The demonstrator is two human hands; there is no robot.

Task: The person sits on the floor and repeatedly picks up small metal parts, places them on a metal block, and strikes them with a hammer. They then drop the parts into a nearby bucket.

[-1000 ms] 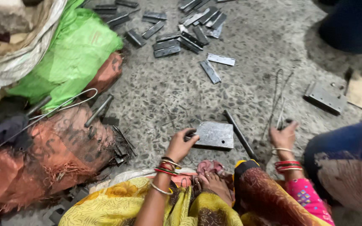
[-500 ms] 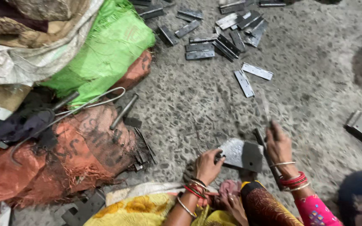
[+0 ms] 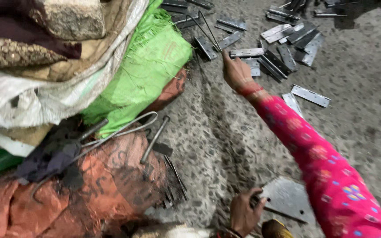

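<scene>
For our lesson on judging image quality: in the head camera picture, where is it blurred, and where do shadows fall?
Head view: the pink sleeve at lower right is smeared by motion blur; the right hand reaching toward the metal hinge plates is soft; the green sack looks sharper. Light is dim and even, with a dark shadow at the top right corner of the speckled floor.

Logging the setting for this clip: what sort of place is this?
Probably an informal floor-level metal workshop: loose hinge plates strewn on a speckled stone floor, with stuffed woven sacks and metal rods piled alongside.
</scene>
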